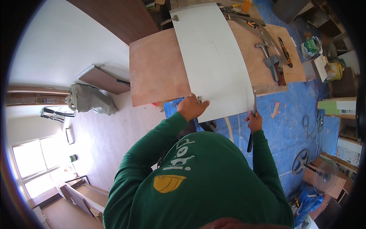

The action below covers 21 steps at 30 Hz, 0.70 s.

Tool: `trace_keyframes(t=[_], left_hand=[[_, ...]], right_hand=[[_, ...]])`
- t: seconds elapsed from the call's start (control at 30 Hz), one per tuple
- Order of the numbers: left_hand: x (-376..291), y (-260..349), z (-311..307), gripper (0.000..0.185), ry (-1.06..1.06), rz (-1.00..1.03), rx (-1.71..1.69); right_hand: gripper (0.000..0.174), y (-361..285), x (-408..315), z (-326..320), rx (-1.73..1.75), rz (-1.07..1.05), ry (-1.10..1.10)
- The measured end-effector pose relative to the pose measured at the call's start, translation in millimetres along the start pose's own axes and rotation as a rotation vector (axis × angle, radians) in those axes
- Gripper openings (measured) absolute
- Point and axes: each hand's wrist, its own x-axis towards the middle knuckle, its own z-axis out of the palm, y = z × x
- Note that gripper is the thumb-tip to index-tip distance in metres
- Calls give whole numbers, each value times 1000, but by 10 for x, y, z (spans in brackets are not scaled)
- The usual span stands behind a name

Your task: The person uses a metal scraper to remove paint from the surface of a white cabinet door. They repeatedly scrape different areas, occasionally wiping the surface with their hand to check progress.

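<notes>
A long white panel (213, 60) lies across sheets of plywood, its near end reaching past their edge. My left hand (192, 107) is at the panel's near left corner, beside a metal cabinet hinge (199, 99); thumb and fingers are spread, and whether they grip the hinge or the panel's edge cannot be told. Another hinge (175, 18) is fixed near the far left corner. In my right hand (254, 120) is a long, thin tool with a dark handle (250, 143), held upright against the panel's near right corner; its exact kind is unclear.
On the plywood (288, 70) at right lie a claw hammer (266, 51), a mallet-like tool (271, 60) and a utility knife (285, 53). More tools and an orange bottle (246, 5) are at the far end. Blue tarp (277, 128) covers the floor, with a standing fan (325, 177) at lower right.
</notes>
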Motion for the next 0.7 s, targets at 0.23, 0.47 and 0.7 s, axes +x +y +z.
trace_keyframes(t=[0.23, 0.47, 0.7], left_hand=[[87, 338, -46, 117, -168, 83, 199], [204, 225, -177, 115, -301, 180, 175], [1822, -737, -980, 73, 55, 344, 105]], right_hand=[[50, 63, 40, 8, -48, -48, 13], [53, 90, -27, 118, 65, -58, 117], [27, 252, -419, 366, 446, 104, 516]])
